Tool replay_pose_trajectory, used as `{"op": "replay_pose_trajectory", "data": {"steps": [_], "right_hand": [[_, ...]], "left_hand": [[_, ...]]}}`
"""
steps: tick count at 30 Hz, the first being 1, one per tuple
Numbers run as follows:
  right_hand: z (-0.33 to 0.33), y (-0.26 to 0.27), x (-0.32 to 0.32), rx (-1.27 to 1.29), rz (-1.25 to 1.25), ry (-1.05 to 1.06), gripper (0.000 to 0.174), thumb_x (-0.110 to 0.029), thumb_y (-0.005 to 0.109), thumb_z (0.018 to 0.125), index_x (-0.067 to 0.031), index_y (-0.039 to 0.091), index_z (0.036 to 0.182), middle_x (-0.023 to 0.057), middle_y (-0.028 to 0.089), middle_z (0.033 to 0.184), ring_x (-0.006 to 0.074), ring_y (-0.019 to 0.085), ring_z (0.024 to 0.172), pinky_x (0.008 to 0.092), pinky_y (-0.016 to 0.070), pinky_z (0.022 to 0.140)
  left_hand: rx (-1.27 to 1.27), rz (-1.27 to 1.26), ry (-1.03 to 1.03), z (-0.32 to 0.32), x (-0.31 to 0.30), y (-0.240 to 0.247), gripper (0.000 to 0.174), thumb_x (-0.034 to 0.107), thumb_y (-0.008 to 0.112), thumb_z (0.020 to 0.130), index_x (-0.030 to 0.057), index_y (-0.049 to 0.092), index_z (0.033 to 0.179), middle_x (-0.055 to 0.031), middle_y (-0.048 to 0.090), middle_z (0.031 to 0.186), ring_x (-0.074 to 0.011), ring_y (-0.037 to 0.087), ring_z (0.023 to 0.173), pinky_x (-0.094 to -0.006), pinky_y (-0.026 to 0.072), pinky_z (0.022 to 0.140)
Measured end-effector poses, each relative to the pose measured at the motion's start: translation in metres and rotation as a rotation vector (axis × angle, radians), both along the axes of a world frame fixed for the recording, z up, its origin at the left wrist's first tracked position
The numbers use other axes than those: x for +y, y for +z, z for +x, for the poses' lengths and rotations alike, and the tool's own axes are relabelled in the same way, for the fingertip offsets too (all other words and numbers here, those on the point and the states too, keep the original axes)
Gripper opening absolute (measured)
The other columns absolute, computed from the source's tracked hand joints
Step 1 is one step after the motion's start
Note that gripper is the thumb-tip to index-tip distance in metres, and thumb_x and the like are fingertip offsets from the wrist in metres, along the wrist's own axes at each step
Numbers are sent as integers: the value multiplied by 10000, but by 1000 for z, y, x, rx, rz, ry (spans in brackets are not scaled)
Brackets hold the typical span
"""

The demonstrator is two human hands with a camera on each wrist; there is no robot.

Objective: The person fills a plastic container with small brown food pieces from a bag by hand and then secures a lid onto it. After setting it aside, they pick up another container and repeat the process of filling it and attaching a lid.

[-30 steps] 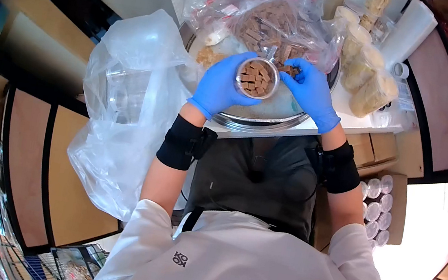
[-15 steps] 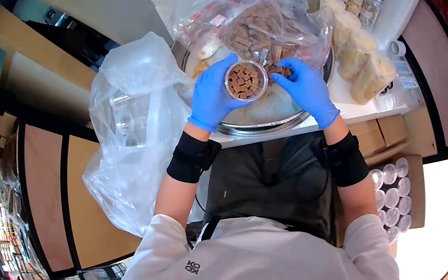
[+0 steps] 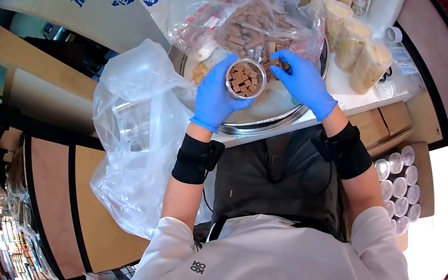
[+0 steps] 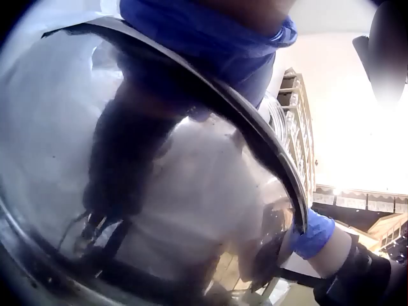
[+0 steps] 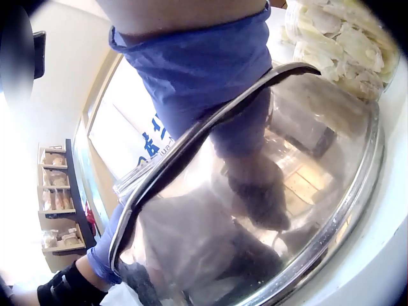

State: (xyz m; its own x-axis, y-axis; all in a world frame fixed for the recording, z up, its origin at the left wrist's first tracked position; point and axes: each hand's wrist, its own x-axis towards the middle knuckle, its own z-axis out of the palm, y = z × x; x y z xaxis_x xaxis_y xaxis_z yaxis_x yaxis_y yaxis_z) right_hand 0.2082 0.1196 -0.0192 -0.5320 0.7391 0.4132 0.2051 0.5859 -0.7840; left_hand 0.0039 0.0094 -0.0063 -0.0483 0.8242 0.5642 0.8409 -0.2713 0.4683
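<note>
My blue-gloved left hand [image 3: 215, 94] grips a clear round tub [image 3: 263, 86], its mouth facing up. Small brown blocks [image 3: 244, 81] fill the part that shows. Right beside the rim, my gloved right hand [image 3: 306, 84] pinches a brown piece [image 3: 274, 64] between thumb and fingers. Both hands are over a round steel tray [image 3: 252, 131]. An opened plastic bag of brown blocks [image 3: 257, 25] lies on the tray's far side. In both wrist views the shiny tray wall [image 4: 191, 159] hides the fingers, leaving only glove cuffs [image 5: 197, 70] and reflections.
Several tall jars of pale food [image 3: 371, 69] line the table's right side, near a roll of tape [image 3: 393, 34]. A big translucent bag [image 3: 129, 183] hangs left of the tray. At lower right, a carton holds several clear tubs [image 3: 399, 186].
The head view has turned, shifting the scene. My left hand keeps the tub beside the tray's middle; my right hand stays near the rim, its fingers now nearer the tub with a brown piece.
</note>
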Motion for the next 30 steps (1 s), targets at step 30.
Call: {"op": "replay_pose_trajectory", "data": {"steps": [30], "right_hand": [[3, 1, -5, 151, -16, -97, 278, -231, 672, 916, -93, 628, 1154, 75, 639, 892, 170, 593, 732, 306, 498, 710]], "left_hand": [[-90, -116, -20, 1, 1, 6, 804, 179, 860, 623, 48, 476, 1317, -144, 576, 1248, -275, 592, 1155, -374, 488, 981]]}}
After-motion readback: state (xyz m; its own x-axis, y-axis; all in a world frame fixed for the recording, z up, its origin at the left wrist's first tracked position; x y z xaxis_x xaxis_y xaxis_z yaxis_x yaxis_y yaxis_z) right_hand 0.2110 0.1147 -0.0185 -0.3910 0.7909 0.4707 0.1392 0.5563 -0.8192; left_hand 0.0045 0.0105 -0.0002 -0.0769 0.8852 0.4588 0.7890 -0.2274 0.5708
